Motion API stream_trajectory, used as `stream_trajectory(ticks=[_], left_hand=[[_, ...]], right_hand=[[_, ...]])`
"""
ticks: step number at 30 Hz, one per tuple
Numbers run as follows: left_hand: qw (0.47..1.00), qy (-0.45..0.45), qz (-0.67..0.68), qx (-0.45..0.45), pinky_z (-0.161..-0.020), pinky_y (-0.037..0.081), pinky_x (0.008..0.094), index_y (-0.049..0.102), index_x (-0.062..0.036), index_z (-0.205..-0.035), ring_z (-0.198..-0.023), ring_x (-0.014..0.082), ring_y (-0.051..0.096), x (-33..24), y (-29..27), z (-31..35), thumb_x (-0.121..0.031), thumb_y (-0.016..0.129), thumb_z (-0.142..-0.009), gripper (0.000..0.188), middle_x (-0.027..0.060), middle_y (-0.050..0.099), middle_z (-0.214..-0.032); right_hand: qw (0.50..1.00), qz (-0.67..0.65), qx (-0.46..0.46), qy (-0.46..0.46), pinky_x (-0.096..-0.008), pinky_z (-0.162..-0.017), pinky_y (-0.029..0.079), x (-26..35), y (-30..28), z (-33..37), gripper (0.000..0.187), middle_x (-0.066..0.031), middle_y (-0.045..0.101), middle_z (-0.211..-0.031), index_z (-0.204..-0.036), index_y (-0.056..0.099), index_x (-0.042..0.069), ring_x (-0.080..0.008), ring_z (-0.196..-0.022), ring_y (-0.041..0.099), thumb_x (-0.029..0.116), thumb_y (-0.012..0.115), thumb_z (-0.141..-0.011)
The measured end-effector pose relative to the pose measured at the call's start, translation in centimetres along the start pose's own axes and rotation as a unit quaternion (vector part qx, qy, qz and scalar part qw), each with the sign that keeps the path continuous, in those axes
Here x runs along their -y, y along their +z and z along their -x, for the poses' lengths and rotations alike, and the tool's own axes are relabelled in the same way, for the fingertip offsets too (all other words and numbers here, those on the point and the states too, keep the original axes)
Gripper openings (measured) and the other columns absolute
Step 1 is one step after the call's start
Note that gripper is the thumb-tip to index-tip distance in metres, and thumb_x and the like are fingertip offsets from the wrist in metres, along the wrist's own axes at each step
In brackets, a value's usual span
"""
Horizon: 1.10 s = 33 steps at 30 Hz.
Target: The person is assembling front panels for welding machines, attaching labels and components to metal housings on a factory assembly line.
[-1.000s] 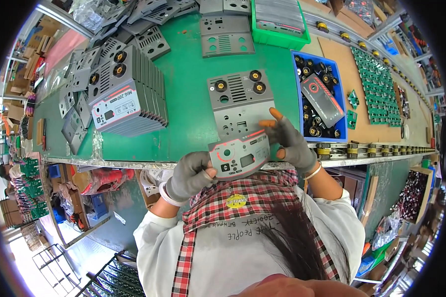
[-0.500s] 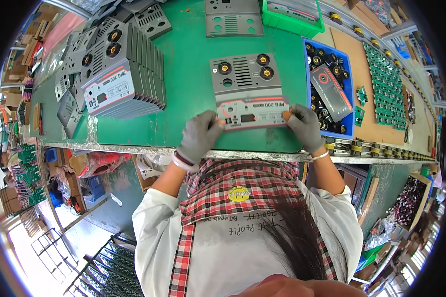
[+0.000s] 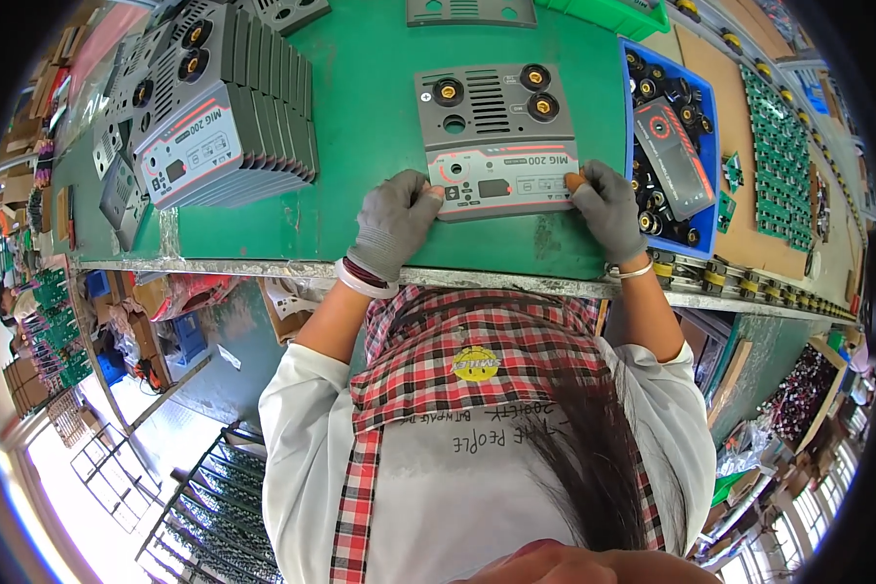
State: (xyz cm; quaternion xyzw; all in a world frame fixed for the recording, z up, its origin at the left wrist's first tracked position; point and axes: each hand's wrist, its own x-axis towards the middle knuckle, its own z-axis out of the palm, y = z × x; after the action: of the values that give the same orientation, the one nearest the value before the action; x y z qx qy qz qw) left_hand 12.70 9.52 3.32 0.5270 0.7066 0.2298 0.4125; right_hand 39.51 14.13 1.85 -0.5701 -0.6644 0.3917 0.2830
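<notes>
A grey metal front panel [image 3: 497, 83] with vent slots and three round black sockets lies on the green table in front of me. Over its near, bent part sits a light grey printed faceplate sheet [image 3: 521, 170] with red lines and a dark window. My left hand [image 3: 396, 224], in a grey glove, pinches the sheet's left edge between thumb and fingers. Gloved too, my right hand [image 3: 610, 216] pinches the right edge, an orange-tan fingertip showing. Whether the fingers also grip the panel beneath, I cannot tell.
A stack of similar panels [image 3: 200, 131] stands at left, with loose panels behind. At right, a blue bin [image 3: 715, 161] holds black sockets and a dark faceplate [image 3: 674, 161]. A green bin [image 3: 613, 14] and green circuit boards [image 3: 779, 156] lie farther off.
Both hands have pressed the sheet closer to the panel's near part; it now lines up with the panel edges. The whole view has shifted, so the table things appear higher.
</notes>
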Motion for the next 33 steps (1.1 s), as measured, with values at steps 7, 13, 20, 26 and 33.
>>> stream_trajectory(ticks=[7, 13, 20, 26, 33], left_hand=[[0.999, -0.012, 0.031, 0.014, -0.052, 0.041, 0.0324, 0.06, -0.0012, -0.079, -0.053, 0.0209, 0.054, -0.55, -0.3, 0.17, -0.029, 0.059, -0.08, 0.027, 0.012, 0.056, -0.06], [1.0, -0.014, 0.019, 0.006, -0.051, 0.041, 0.0333, 0.06, -0.0017, -0.078, -0.052, 0.0221, 0.054, -0.59, -0.22, 0.15, -0.029, 0.06, -0.079, 0.027, 0.0118, 0.057, -0.06], [1.0, -0.012, 0.009, -0.001, -0.051, 0.041, 0.0343, 0.06, -0.0021, -0.077, -0.053, 0.0239, 0.055, -0.36, -0.1, 0.05, -0.029, 0.06, -0.079, 0.027, 0.0125, 0.056, -0.059], [1.0, -0.002, 0.022, -0.003, -0.05, 0.041, 0.0334, 0.059, -0.0018, -0.075, -0.052, 0.022, 0.054, -0.25, -0.06, 0.06, -0.028, 0.06, -0.08, 0.026, 0.0116, 0.056, -0.058], [0.999, -0.013, 0.043, 0.008, -0.049, 0.04, 0.0312, 0.057, -0.001, -0.073, -0.049, 0.0168, 0.052, -0.77, -0.14, 0.12, -0.026, 0.059, -0.081, 0.026, 0.0078, 0.053, -0.053]], right_hand=[[1.0, 0.004, -0.004, 0.009, -0.0313, -0.049, 0.035, 0.45, 0.02, 0.1, 0.023, -0.0106, 0.042, -0.056, -0.07, 0.049, 0.0, -0.0195, -0.05, 0.038, 0.02, 0.06, -0.077], [1.0, -0.005, -0.003, 0.003, -0.0312, -0.049, 0.035, 0.57, -0.02, 0.11, 0.024, -0.0104, 0.041, -0.056, -0.069, 0.049, 0.0, -0.0193, -0.05, 0.038, 0.021, 0.06, -0.077], [1.0, 0.008, -0.001, 0.006, -0.0306, -0.048, 0.034, 0.59, -0.03, 0.14, 0.025, -0.0099, 0.041, -0.056, -0.07, 0.049, 0.0, -0.0166, -0.05, 0.037, 0.021, 0.059, -0.078], [1.0, -0.002, 0.0, 0.0, -0.03, -0.048, 0.034, 0.64, 0.0, 0.13, 0.024, -0.0097, 0.042, -0.056, -0.071, 0.05, -0.001, -0.0162, -0.05, 0.038, 0.02, 0.059, -0.078], [1.0, 0.008, -0.011, -0.017, -0.031, -0.049, 0.035, 0.58, -0.12, 0.1, 0.021, -0.0123, 0.046, -0.059, -0.074, 0.051, -0.001, -0.0182, -0.051, 0.04, 0.018, 0.059, -0.076]])
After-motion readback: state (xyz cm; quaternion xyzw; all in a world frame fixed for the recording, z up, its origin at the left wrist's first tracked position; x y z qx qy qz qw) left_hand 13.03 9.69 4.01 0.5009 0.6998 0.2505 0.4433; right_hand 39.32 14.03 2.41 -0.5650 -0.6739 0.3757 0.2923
